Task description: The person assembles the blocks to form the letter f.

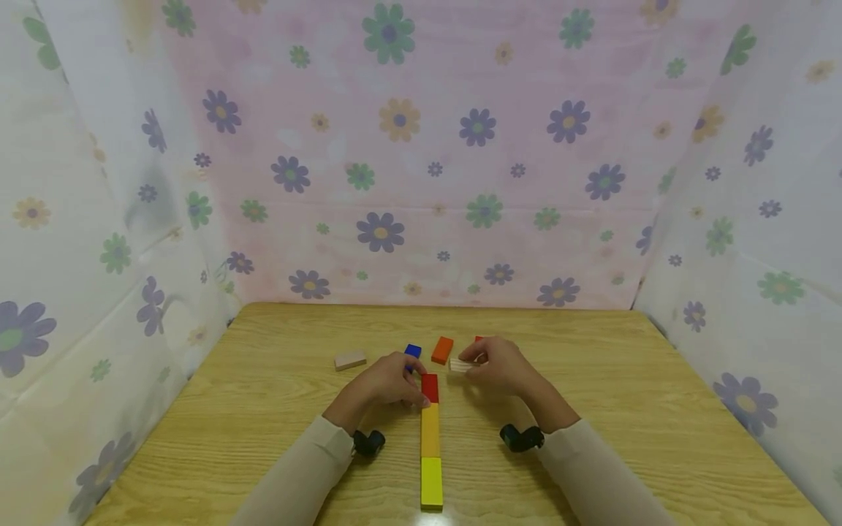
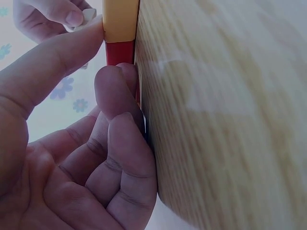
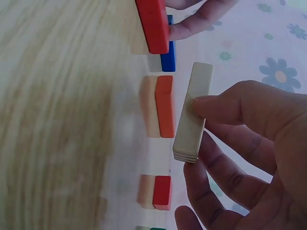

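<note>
A red block [image 1: 430, 388], an orange-yellow block [image 1: 430, 431] and a yellow block [image 1: 431, 482] lie end to end in a straight row on the table. My left hand [image 1: 393, 380] is at the row's far end, with thumb and index finger on the red block. In the left wrist view, the thumb tip [image 2: 93, 28] lies by the orange-yellow block and the other fingers curl low near the table. Right of the row, my right hand [image 1: 503, 365] pinches a plain wooden block [image 3: 194, 112] between thumb and fingers, lifted off the table.
Beyond the hands lie a blue block [image 1: 412, 351], an orange-red block [image 1: 442, 350] and another red block [image 3: 162, 192], mostly covered by the right hand in the head view. A second plain wooden block [image 1: 350, 360] lies at left. A green block [image 3: 158, 228] barely shows.
</note>
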Demonstrator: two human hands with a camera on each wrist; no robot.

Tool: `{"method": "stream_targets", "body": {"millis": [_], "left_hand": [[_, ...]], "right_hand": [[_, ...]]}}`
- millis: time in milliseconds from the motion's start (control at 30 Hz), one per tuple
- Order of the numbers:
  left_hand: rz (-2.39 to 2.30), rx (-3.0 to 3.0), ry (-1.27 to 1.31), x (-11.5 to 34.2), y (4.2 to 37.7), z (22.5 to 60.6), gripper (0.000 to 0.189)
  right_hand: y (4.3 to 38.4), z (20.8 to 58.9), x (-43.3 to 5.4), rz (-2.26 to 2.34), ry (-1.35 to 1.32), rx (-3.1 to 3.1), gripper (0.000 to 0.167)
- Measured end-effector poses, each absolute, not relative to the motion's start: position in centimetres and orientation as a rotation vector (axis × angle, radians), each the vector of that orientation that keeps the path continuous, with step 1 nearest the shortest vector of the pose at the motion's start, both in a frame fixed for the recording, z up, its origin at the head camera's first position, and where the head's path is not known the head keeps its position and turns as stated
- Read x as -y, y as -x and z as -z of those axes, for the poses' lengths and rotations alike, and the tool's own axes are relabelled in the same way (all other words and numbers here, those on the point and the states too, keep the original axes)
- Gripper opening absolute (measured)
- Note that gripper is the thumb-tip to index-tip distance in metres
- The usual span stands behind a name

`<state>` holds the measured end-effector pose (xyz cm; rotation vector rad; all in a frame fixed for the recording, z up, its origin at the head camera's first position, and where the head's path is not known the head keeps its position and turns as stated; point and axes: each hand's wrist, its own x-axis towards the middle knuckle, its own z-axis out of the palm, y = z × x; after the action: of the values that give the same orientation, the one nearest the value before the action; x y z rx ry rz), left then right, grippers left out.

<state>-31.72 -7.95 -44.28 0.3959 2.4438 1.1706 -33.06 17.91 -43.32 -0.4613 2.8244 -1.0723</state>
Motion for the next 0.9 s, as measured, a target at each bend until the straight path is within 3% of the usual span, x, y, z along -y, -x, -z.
{"method": "stream_targets", "body": {"millis": [900], "left_hand": [[-1.202,-2.42,-0.411,8.0,31.6,44.5,0.054]], "right_hand": [[32.4,44.5,-16.4,0.991,0.508,-2.803,0.023]]}}
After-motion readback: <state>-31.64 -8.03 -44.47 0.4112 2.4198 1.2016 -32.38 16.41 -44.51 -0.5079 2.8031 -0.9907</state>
